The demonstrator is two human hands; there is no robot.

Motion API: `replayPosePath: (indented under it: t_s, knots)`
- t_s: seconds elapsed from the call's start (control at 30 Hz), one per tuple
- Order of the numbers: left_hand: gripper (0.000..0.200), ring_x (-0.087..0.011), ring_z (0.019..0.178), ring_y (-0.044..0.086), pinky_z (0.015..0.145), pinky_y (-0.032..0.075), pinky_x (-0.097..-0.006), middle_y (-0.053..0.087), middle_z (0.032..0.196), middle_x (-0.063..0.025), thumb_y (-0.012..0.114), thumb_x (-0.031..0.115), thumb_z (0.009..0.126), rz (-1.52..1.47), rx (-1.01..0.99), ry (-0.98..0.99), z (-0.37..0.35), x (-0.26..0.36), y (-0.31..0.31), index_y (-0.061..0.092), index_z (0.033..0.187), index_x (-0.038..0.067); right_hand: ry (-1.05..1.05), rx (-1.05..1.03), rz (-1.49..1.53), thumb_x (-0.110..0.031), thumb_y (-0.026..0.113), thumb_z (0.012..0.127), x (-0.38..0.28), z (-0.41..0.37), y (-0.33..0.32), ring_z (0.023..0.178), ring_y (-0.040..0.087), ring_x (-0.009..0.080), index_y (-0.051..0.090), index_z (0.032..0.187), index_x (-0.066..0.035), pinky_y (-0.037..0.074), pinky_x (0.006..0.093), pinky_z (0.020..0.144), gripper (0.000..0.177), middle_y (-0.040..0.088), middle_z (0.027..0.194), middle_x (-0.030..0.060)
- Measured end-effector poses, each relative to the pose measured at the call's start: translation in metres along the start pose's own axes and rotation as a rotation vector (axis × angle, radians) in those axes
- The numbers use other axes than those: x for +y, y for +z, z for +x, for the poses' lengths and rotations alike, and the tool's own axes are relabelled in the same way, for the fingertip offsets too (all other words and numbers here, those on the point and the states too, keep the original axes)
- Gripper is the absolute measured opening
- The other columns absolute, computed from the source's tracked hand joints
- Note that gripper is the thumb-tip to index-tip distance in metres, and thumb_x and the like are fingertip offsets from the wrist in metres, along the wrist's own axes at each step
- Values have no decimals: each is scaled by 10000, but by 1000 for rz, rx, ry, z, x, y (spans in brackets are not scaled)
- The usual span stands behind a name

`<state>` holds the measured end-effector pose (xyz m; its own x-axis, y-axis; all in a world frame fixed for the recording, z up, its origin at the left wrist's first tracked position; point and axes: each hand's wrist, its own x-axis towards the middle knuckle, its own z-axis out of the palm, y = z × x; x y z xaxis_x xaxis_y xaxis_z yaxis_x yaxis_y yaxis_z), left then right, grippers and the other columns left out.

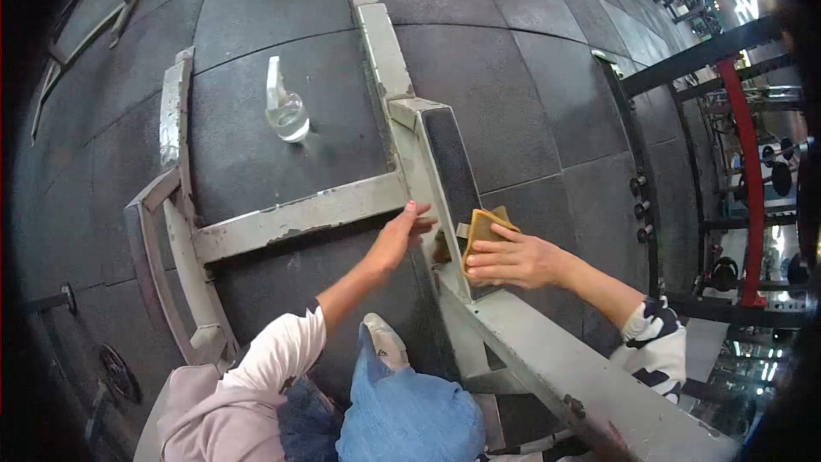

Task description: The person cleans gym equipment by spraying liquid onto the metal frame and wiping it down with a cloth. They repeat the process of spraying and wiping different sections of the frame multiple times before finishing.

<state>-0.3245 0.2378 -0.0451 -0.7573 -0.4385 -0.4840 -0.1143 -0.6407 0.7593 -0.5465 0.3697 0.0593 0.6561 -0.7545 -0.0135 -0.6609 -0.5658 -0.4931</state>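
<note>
My right hand [523,260] presses a folded yellow-brown cloth [486,231] against the near end of a dark textured panel [448,154], which is set in a grey metal post. Thumb and fingers lie over the cloth, and part of it hangs past the post's edge. On the post's other side, my left hand [400,236] holds nothing. Its fingers are apart, with the tips close to the metal. The post belongs to a chipped grey gym equipment frame [299,216], whose crossbar runs leftward to a second upright [175,111].
A clear spray bottle [291,120] with a white head stands on the black rubber floor tiles [265,0] inside the frame. A wide grey beam [581,368] slopes off to the lower right. Racks with a red upright [742,180] line the right side.
</note>
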Motion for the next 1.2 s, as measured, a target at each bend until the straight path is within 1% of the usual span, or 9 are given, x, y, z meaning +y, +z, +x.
replayPosePath:
  t_s: [0.13,0.27,0.33,0.47,0.57,0.67,0.77,0.93,1.2]
  knots:
    - [653,-254,1189,502,1016,383,-408,514,1297,-134,294,569,974,-231,-144,-83,14,-3,27,415,1336,40,101,106,-103,-155,657,820,14,25,10,1317,419,214,535,1291,-158,280,471,1130,486,501,1375,1]
    - [619,-250,1151,523,990,399,-412,532,1264,-128,301,546,982,-223,-79,-96,9,1,29,433,1320,44,198,318,-186,-84,620,833,69,81,-6,1305,434,230,535,1291,-183,297,481,1113,476,509,1367,26]
    - [574,-241,1106,543,978,406,-410,551,1233,-113,290,513,995,-230,-103,-122,10,-5,23,445,1311,59,298,445,-84,-73,577,869,92,103,-12,1325,401,255,528,1305,-134,283,460,1118,443,497,1375,51]
    - [513,-223,1052,564,957,428,-396,580,1165,-95,305,470,1007,-222,-64,-142,5,-15,17,462,1298,79,405,533,-58,-112,554,898,71,96,0,1331,388,271,512,1321,-105,285,461,1114,425,471,1395,80]
    - [478,-208,1035,574,936,450,-377,594,1115,-80,343,442,1006,-315,-115,-134,-2,-11,13,460,1307,90,399,326,-13,-113,556,899,13,53,12,1345,363,285,505,1329,-105,279,455,1121,434,467,1397,89]
    - [473,-196,1028,581,929,461,-356,588,1103,-68,377,398,1005,-304,-118,-161,-5,-1,13,432,1339,67,485,212,357,-140,578,890,-40,-2,17,1351,358,264,565,1277,-112,272,450,1132,388,490,1381,61]
    - [475,-183,1018,585,930,464,-342,588,1107,-66,415,364,998,-300,-130,-143,-1,-10,12,413,1350,46,524,128,411,-143,590,880,-45,-13,9,1348,363,265,585,1256,-112,269,453,1133,378,503,1370,54]
    - [522,-127,924,609,867,496,-289,590,1086,-47,593,228,930,-259,-118,-85,-2,-8,19,374,1355,19,397,197,155,-113,590,873,-3,28,8,1341,380,256,564,1271,-140,239,516,1129,399,507,1369,31]
    - [508,-100,857,593,796,474,-256,593,993,-18,589,238,936,-207,-109,-61,-7,-4,24,381,1353,36,411,497,67,-118,548,910,103,118,-17,1348,362,255,535,1303,-130,251,478,1129,394,493,1378,31]
